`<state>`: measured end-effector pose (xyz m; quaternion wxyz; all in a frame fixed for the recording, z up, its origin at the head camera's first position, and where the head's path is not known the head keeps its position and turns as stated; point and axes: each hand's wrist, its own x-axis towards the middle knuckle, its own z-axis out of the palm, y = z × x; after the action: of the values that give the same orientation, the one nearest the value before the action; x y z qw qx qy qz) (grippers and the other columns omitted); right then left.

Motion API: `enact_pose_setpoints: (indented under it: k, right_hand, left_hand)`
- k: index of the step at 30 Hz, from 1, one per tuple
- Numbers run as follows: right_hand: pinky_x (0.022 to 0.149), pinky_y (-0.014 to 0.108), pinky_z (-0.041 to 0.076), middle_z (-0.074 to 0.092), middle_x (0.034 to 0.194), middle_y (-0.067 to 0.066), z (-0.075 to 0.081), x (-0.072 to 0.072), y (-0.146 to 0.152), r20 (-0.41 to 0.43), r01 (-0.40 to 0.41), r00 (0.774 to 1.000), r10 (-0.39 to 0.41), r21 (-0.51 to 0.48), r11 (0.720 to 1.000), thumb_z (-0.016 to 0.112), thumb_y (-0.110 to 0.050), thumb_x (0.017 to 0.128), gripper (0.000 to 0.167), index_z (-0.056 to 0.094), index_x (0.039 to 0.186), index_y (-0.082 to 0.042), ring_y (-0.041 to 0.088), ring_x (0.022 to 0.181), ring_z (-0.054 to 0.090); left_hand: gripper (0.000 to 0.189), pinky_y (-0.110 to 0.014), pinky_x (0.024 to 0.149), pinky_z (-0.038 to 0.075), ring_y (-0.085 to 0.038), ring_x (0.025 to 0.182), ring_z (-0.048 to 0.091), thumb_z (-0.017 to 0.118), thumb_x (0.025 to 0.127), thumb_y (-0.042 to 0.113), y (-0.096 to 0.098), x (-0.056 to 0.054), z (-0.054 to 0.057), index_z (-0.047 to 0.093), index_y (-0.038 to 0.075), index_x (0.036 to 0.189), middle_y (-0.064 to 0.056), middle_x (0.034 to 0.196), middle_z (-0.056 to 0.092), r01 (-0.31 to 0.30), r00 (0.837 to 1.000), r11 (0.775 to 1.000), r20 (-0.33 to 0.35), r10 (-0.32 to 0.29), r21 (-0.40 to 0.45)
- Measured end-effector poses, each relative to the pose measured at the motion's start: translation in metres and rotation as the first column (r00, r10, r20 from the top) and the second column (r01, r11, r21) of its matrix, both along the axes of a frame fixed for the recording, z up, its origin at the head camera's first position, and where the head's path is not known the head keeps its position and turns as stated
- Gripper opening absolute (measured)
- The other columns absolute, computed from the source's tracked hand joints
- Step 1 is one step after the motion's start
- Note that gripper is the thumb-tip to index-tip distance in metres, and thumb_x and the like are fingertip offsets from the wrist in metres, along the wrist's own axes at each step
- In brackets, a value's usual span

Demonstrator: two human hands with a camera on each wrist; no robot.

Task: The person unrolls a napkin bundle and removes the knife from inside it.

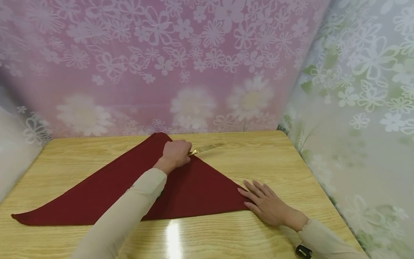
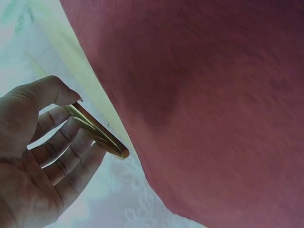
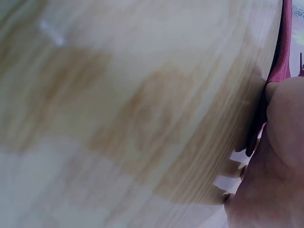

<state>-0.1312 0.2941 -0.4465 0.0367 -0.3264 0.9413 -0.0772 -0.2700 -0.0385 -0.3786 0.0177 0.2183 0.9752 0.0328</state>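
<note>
A dark red cloth napkin (image 1: 197,194), folded into a wide triangle, lies on the wooden table. Over its upper part, my left hand (image 1: 176,154) grips a gold table knife (image 1: 208,148) whose blade points right, past the cloth's sloping edge. In the left wrist view, thumb and fingers pinch the knife's handle (image 2: 97,128) beside the red cloth (image 2: 213,104). At the napkin's right corner my right hand (image 1: 268,207) rests with straight, spread fingers, its fingertips touching the cloth. The right wrist view shows only part of that hand (image 3: 280,166) and a sliver of cloth.
The light wood-grain table (image 1: 258,154) reaches back to a pink flowered curtain (image 1: 145,90). A pale flowered curtain (image 1: 362,144) hangs along the right side. A small dark device (image 1: 303,251) sits at my right wrist.
</note>
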Motion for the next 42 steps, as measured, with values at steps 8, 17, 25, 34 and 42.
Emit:
enact_pose_setpoints:
  k: [8, 17, 25, 34, 42]
  right_hand:
    - [0.102, 0.066, 0.024, 0.027, 0.153, 0.015, 0.003, 0.001, 0.001, 0.015, -0.002, 1.000, 0.003, -0.031, 1.000, 0.041, -0.031, 0.104, 0.047, 0.039, 0.148, -0.015, 0.044, 0.136, 0.025]
    - [0.103, 0.059, 0.029, 0.035, 0.149, 0.017, 0.009, -0.002, -0.001, -0.001, -0.033, 0.999, 0.034, -0.093, 0.995, 0.048, -0.033, 0.101, 0.046, 0.048, 0.143, -0.014, 0.046, 0.131, 0.034]
    - [0.104, 0.057, 0.030, 0.036, 0.148, 0.016, 0.013, -0.004, 0.001, 0.023, -0.009, 1.000, 0.012, -0.091, 0.996, 0.049, -0.036, 0.100, 0.046, 0.050, 0.141, -0.016, 0.045, 0.131, 0.034]
    - [0.105, 0.056, 0.029, 0.035, 0.149, 0.015, 0.013, -0.002, 0.004, 0.026, 0.007, 1.000, -0.005, -0.069, 0.998, 0.049, -0.035, 0.100, 0.046, 0.049, 0.142, -0.017, 0.044, 0.132, 0.034]
    - [0.104, 0.058, 0.028, 0.034, 0.150, 0.015, 0.011, -0.002, 0.004, 0.016, 0.010, 1.000, -0.009, -0.079, 0.997, 0.048, -0.035, 0.101, 0.046, 0.048, 0.143, -0.016, 0.044, 0.133, 0.032]
  left_hand:
    - [0.017, -0.030, 0.049, 0.038, -0.015, 0.057, 0.050, 0.065, 0.086, 0.015, 0.031, -0.004, -0.006, 0.054, 0.017, 0.072, 0.001, 0.066, 0.050, 0.048, 0.999, 0.999, 0.008, -0.047, -0.011]
    - [0.019, -0.032, 0.053, 0.037, -0.015, 0.059, 0.048, 0.059, 0.087, 0.011, 0.059, -0.011, -0.010, 0.053, 0.018, 0.070, 0.001, 0.067, 0.049, 0.102, 0.995, 0.995, -0.018, -0.103, -0.007]
    - [0.022, -0.030, 0.050, 0.036, -0.012, 0.055, 0.041, 0.056, 0.088, 0.010, 0.083, -0.018, -0.017, 0.051, 0.018, 0.068, 0.002, 0.064, 0.048, 0.119, 0.993, 0.992, -0.005, -0.119, -0.028]
    - [0.025, -0.031, 0.052, 0.044, -0.014, 0.057, 0.053, 0.057, 0.092, 0.013, 0.099, -0.025, -0.021, 0.054, 0.017, 0.067, 0.002, 0.063, 0.052, 0.124, 0.992, 0.989, 0.003, -0.124, -0.076]
    - [0.019, -0.031, 0.055, 0.046, -0.014, 0.060, 0.056, 0.062, 0.091, 0.018, 0.108, -0.036, -0.021, 0.062, 0.018, 0.072, 0.003, 0.068, 0.058, 0.123, 0.985, 0.989, 0.133, -0.112, -0.083]
